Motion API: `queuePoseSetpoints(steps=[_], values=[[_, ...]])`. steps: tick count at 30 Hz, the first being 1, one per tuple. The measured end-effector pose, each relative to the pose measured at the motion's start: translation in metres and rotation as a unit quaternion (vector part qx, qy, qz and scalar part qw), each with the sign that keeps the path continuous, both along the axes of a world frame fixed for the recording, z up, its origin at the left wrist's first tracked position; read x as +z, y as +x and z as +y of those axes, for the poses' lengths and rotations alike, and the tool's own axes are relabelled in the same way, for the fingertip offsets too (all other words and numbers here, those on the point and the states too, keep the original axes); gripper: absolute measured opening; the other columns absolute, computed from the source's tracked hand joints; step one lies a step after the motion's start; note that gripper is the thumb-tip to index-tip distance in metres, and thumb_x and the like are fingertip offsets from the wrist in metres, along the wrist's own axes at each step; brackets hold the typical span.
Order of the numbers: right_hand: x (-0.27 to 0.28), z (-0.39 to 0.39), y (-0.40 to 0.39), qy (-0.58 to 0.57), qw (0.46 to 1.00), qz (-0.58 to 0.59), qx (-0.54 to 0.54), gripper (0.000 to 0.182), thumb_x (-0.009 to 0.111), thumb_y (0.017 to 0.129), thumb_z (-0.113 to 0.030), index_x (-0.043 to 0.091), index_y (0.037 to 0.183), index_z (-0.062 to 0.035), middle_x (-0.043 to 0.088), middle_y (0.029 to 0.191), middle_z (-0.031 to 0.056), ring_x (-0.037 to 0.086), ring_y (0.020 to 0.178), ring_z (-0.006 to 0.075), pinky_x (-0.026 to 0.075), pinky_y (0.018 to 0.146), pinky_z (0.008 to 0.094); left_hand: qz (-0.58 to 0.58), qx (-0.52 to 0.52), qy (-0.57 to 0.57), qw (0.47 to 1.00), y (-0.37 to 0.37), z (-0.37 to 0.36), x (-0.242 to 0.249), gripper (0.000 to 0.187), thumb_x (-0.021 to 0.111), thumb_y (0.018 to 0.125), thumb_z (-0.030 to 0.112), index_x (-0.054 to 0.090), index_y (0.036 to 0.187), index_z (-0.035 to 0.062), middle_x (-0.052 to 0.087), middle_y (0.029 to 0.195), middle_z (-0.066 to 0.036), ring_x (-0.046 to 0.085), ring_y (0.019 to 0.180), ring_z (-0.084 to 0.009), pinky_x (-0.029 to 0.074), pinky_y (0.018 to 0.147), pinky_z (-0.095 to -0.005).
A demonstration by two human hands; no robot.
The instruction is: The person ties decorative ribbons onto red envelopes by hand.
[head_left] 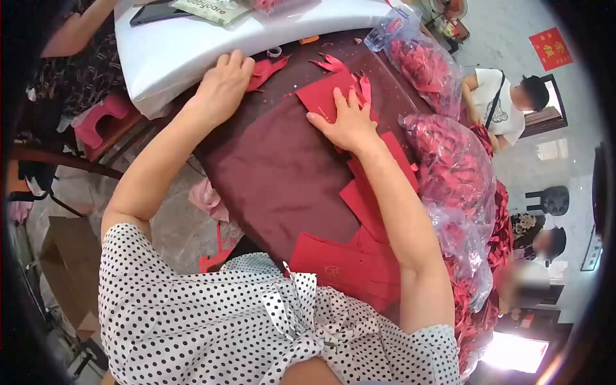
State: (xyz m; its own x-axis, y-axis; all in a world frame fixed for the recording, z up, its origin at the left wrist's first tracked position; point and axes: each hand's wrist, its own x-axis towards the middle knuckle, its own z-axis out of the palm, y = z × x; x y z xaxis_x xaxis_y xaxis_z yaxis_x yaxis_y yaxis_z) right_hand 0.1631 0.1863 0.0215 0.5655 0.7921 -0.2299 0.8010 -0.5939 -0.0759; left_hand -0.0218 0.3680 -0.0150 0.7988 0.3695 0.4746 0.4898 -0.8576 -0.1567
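My left hand (224,88) is at the table edge beside the white padded surface, its fingers bent and close together over one end of a red ribbon (268,70). The thumb is hidden beneath the hand. With fingers spread, my right hand (351,125) lies flat on a red envelope (316,97). Pink-red ribbon ends (364,88) stick out beside that envelope. More red envelopes (369,199) lie partly under my right forearm, and another stack (327,263) rests by my body.
Clear plastic bags of red ribbons (449,160) line the right side of the dark red tablecloth (276,186). A phone (157,13) and a babycare packet (215,9) lie on the white surface (173,48). A pink stool (101,122) stands left. People (504,106) are at the right.
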Motion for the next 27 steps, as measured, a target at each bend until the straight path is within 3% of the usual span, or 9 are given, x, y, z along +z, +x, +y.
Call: queuePoseSetpoints(steps=[5,8,13,15,18,20,22,23,27], values=[[-0.005,0.005,0.015,0.016,0.998,-0.01,-0.062,0.096,0.052,0.079,-0.069,0.018,0.149,-0.0132,0.009,0.155,0.0165,0.007,0.139,0.0472,0.02,0.105,0.0663,0.027,-0.052,-0.074,0.996,0.013,-0.007,-0.003,0.067,0.059,0.071,0.001,0.039,0.135,0.0032,0.044,0.119,-0.017,0.048,0.106,-0.032,0.047,0.087,-0.0379],[-0.005,-0.001,0.024,0.032,0.995,-0.018,-0.089,0.098,0.05,0.077,-0.072,0.017,0.149,-0.0135,0.008,0.155,0.0162,0.005,0.14,0.0461,0.018,0.105,0.0673,0.0,-0.1,-0.103,0.99,0.005,-0.007,0.002,0.071,0.063,0.071,0.002,0.038,0.137,0.0085,0.04,0.13,-0.016,0.04,0.121,-0.0329,0.041,0.098,-0.0402],[0.022,-0.036,0.016,0.212,0.95,-0.179,0.142,0.077,0.062,0.079,-0.057,0.043,0.137,-0.0087,0.022,0.15,0.0193,0.011,0.138,0.0468,0.019,0.105,0.0652,0.053,-0.162,-0.107,0.979,-0.025,-0.038,0.035,0.069,0.068,0.072,0.004,0.042,0.136,0.0123,0.032,0.144,-0.014,0.025,0.138,-0.0325,0.021,0.113,-0.0452],[0.043,-0.058,0.009,0.263,0.925,-0.187,0.198,0.062,0.067,0.079,-0.047,0.054,0.125,-0.0068,0.036,0.141,0.0204,0.023,0.134,0.0462,0.025,0.103,0.0621,0.044,-0.281,-0.176,0.942,-0.021,-0.031,0.024,0.054,0.064,0.08,0.007,0.047,0.131,0.0062,0.035,0.144,-0.016,0.027,0.137,-0.0344,0.022,0.113,-0.0442],[0.082,-0.103,0.001,0.3,0.901,-0.19,0.249,0.054,0.068,0.079,-0.045,0.059,0.116,-0.0057,0.052,0.127,0.0184,0.039,0.123,0.0435,0.034,0.097,0.0552,0.034,-0.241,-0.188,0.952,-0.004,0.001,-0.015,0.039,0.056,0.089,0.015,0.052,0.124,-0.0016,0.048,0.133,-0.021,0.04,0.128,-0.0359,0.029,0.11,-0.0409],[0.118,-0.146,-0.015,0.34,0.888,-0.175,0.254,0.043,0.072,0.079,-0.032,0.062,0.111,-0.0041,0.063,0.11,0.0133,0.057,0.105,0.0277,0.046,0.086,0.0388,-0.02,-0.19,-0.177,0.966,-0.005,0.037,-0.04,0.038,0.056,0.09,0.014,0.052,0.125,-0.001,0.048,0.134,-0.02,0.045,0.124,-0.0356,0.034,0.106,-0.0399],[0.162,-0.187,-0.063,0.314,0.941,-0.068,0.107,0.04,0.073,0.079,-0.017,0.06,0.115,-0.0036,0.061,0.112,0.0149,0.059,0.102,0.0275,0.049,0.084,0.0319,-0.086,-0.225,-0.128,0.962,-0.013,0.0,-0.007,0.038,0.058,0.09,0.013,0.054,0.127,0.0073,0.048,0.134,-0.019,0.045,0.124,-0.0353,0.037,0.103,-0.0385],[0.146,-0.224,-0.052,0.306,0.948,-0.05,0.079,0.04,0.068,0.083,-0.014,0.058,0.119,-0.0008,0.061,0.117,0.0132,0.057,0.108,0.0209,0.042,0.096,0.0317,-0.094,-0.223,-0.1,0.965,-0.019,-0.026,0.013,0.037,0.058,0.09,0.012,0.056,0.126,0.0092,0.048,0.133,-0.018,0.045,0.124,-0.0347,0.038,0.102,-0.0374],[0.1,-0.319,-0.087,0.337,0.931,0.103,-0.091,0.035,0.07,0.082,-0.014,0.062,0.115,-0.0029,0.067,0.102,0.0067,0.062,0.089,0.0119,0.049,0.076,0.0239,-0.097,-0.302,-0.217,0.923,-0.043,-0.121,0.051,0.026,0.055,0.09,0.007,0.062,0.114,0.001,0.06,0.117,-0.014,0.056,0.111,-0.0287,0.042,0.095,-0.0351]])
